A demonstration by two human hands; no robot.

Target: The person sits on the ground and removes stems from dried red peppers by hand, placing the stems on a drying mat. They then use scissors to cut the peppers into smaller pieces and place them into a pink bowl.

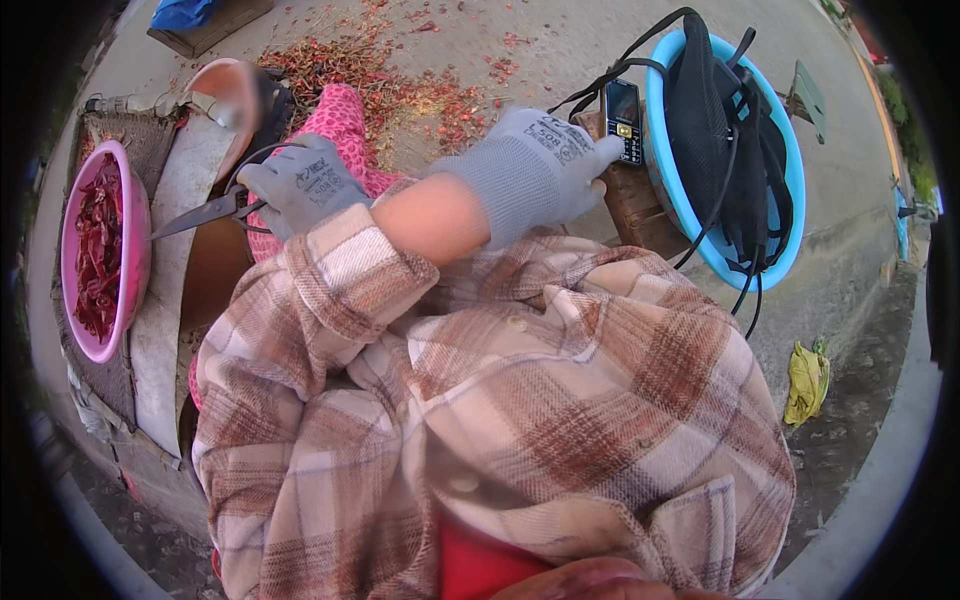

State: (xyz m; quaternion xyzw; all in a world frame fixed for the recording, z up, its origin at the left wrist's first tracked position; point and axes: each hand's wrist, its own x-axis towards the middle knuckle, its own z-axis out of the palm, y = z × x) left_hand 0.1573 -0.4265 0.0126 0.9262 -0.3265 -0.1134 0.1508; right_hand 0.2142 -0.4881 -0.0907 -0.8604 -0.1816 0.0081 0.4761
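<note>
My forearms are crossed. My left hand (544, 169), in a grey knit work glove, reaches right over the other arm. Its index finger points at a black keypad phone (621, 112) and looks to touch the side of its keys; the phone is not gripped. On the left side, my right hand (311, 180), in a matching glove, holds a pair of dark metal scissors (206, 216). The blades point left towards a pink bowl (135, 277) of dried red chillies (99, 251). Part of the scissor handles is hidden by the glove.
A light-blue basin (799, 150) holds a black strapped bag (690, 112), beside a brown block (634, 199). Chilli scraps (330, 67) litter the ground ahead. An orange basin (240, 82) stands at left behind a pale board (169, 277). A yellow bag (808, 384) lies at right.
</note>
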